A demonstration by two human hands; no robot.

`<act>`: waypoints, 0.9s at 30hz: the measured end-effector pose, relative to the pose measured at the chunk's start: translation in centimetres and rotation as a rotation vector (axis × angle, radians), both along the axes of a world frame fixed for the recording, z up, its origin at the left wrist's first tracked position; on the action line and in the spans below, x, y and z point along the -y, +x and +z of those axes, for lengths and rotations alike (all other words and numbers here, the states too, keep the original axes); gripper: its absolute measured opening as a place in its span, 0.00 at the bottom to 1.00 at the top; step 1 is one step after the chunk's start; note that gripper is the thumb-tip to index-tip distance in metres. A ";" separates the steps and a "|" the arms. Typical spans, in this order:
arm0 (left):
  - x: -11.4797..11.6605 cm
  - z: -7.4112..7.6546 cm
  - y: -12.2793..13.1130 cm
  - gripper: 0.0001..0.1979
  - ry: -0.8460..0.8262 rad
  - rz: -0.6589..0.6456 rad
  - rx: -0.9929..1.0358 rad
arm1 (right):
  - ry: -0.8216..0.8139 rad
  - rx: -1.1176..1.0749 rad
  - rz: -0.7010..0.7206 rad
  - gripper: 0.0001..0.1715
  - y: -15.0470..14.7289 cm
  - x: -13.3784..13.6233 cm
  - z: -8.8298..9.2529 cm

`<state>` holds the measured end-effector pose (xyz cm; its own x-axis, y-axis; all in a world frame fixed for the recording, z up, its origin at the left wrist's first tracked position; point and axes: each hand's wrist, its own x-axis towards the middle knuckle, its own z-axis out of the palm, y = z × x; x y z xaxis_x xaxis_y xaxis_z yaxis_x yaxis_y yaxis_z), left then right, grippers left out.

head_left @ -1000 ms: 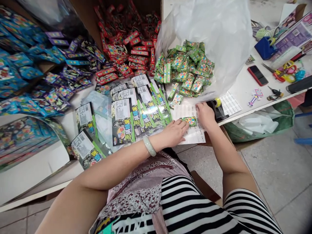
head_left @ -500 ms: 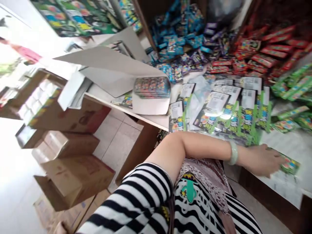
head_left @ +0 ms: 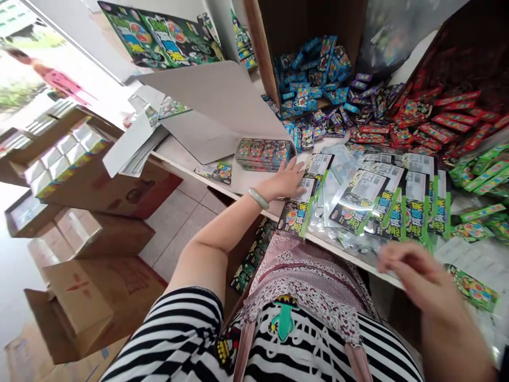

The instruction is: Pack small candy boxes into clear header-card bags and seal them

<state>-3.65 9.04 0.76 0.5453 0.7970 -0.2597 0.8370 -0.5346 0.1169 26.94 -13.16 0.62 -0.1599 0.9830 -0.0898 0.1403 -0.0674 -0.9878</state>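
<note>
My left hand (head_left: 284, 180) is open, its fingers spread at the right edge of an open white display box (head_left: 246, 180). Small, dark, colourful packets (head_left: 264, 154) lie stacked in the box. Just under and beside that hand are black-and-green printed packs (head_left: 296, 215) with white labels. My right hand (head_left: 421, 276) hovers at the table's front edge, fingers curled and smeared by motion; whether it holds anything cannot be made out. Near it lie a green printed card (head_left: 473, 286) and more clear-fronted printed packs (head_left: 382, 201) in an overlapping row.
Blue candy packets (head_left: 306, 69), red ones (head_left: 449, 116) and green ones (head_left: 483, 175) are heaped along the back and right. Printed display boards (head_left: 163, 40) stand at the back left. Cardboard cartons (head_left: 91, 302) are stacked on the floor at left. A person in pink (head_left: 59, 79) is outside.
My left hand has left the green card at the right and swung left to the white display box. My right hand has come into view at the lower right.
</note>
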 end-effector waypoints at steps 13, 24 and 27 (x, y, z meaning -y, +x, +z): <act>2.3 0.0 -1.9 0.21 0.059 -0.009 0.333 | -0.427 -0.333 0.327 0.15 -14.4 -4.9 -4.5; 8.9 1.5 -0.1 0.11 -0.215 0.141 1.332 | 0.053 -0.069 0.126 0.11 -8.7 -4.0 4.2; 10.9 0.9 2.3 0.13 -0.286 0.126 1.415 | 0.279 0.206 0.012 0.10 -5.8 -5.3 7.7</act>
<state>-1.37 -1.82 1.63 0.4068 0.8721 0.2717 -0.0296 -0.2847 0.9581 21.10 -7.91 8.33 -0.1781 0.9724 0.1505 0.3378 0.2040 -0.9188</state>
